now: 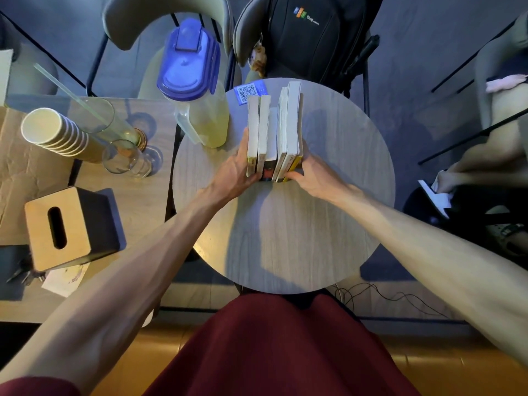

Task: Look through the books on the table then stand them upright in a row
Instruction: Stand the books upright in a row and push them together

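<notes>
Pale-paged books [273, 130] stood upright in a row on the worktop [285, 224], clasped at either end by our left hand [234, 172] and right hand [313, 175], so we judged only letting go remained.

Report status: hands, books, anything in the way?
Left hand and right hand hold the row's ends. Books upright on table. Pitcher close on left, not touching.
</notes>
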